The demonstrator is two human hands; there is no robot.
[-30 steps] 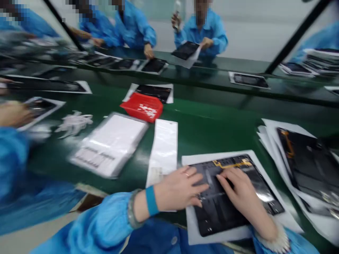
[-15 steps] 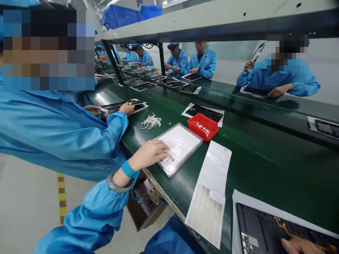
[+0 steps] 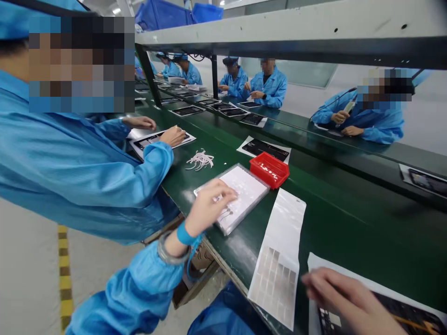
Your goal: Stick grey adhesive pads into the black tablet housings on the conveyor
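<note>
My left hand (image 3: 212,204) is over a clear flat case with a white top (image 3: 247,186), its fingers bent and thumb and fingertips close together. Anything between those fingertips is too small to make out. Small dark round pieces with thin tails (image 3: 226,213) lie on the case beside my fingers. At the lower right, my right hand (image 3: 340,295) is raised over a black flat panel (image 3: 405,309) with an orange strip, which rests on a white sheet. Motion smears its fingers, so what they hold cannot be seen. A white sheet with pale rectangular stickers (image 3: 274,274) lies between my hands.
A red bin (image 3: 269,170) with small white bits stands behind the case, near another black panel (image 3: 261,148). White strips (image 3: 200,160) lie in a pile on the green bench. A co-worker (image 3: 80,158) works close on the left. A shelf (image 3: 279,35) spans overhead.
My left hand has moved right and slightly up from the case. My right hand has come further into view, up and left from the panel. The left co-worker's hands have shifted.
</note>
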